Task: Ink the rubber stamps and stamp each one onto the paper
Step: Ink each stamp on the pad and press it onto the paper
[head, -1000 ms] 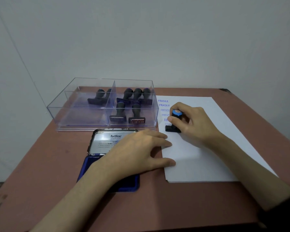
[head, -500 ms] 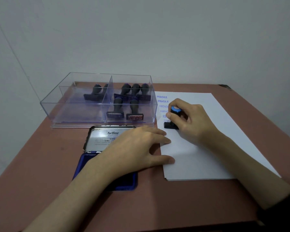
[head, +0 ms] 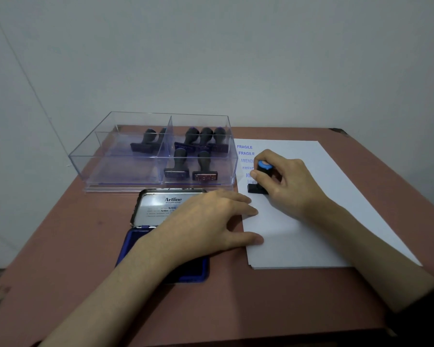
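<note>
My right hand (head: 290, 180) grips a black rubber stamp with a blue cap (head: 262, 176) and holds its base down on the white paper (head: 323, 209), near the sheet's left edge. Blue prints reading FRAGILE and AMENDED (head: 246, 157) run down that edge above the stamp. My left hand (head: 211, 221) lies flat with straight fingers, partly over the open blue ink pad (head: 161, 246), fingertips and thumb touching the paper's left edge. The pad's silver Artline lid (head: 156, 209) stands open behind it.
A clear plastic tray (head: 125, 169) with a divider sits at the back left of the brown table (head: 60, 246); several black stamps (head: 191, 156) stand in it, most in the right compartment. A grey wall rises behind the table.
Both hands and the stamp stay in the same place on the paper. Only the head camera has shifted slightly.
</note>
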The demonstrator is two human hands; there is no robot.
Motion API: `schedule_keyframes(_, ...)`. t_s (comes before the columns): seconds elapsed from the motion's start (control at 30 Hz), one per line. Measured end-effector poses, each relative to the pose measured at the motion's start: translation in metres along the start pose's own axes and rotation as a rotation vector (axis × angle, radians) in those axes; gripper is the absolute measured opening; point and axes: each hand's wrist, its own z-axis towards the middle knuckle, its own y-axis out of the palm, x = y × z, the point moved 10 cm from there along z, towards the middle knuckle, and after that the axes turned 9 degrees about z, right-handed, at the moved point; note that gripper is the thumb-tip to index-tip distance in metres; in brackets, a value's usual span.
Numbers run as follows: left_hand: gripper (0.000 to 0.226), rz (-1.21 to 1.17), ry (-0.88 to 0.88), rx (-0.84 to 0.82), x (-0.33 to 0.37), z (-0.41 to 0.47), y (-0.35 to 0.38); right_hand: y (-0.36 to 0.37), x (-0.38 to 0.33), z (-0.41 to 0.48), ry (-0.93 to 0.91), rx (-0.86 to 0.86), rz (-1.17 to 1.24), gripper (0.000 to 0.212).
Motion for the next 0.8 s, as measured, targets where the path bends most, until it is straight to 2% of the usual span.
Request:
schedule_keyframes(0.2,0.057,-0.026,-0.003,0.01,0.001,-0.001,-0.001,-0.001,0.005,0.0,0.062,0.008,0.076,0.01)
schedule_keyframes(0.5,0.051,-0.094,-0.007,0.058,-0.002,0.0,-0.003,-0.016,0.038,-0.002,0.36,0.172,0.571,0.011)
schedule_keyframes(0.57,0.042,-0.155,-0.006,0.14,-0.004,-0.004,-0.013,-0.02,0.03,-0.003,0.359,0.203,0.601,0.01)
schedule_keyframes(0.67,0.03,-0.238,-0.082,0.355,-0.024,-0.021,-0.04,-0.02,0.006,-0.006,0.31,0.199,0.586,0.007)
schedule_keyframes(0.8,0.015,-0.13,-0.281,0.506,-0.072,-0.054,-0.056,0.001,-0.043,-0.014,0.164,0.111,0.486,0.007)
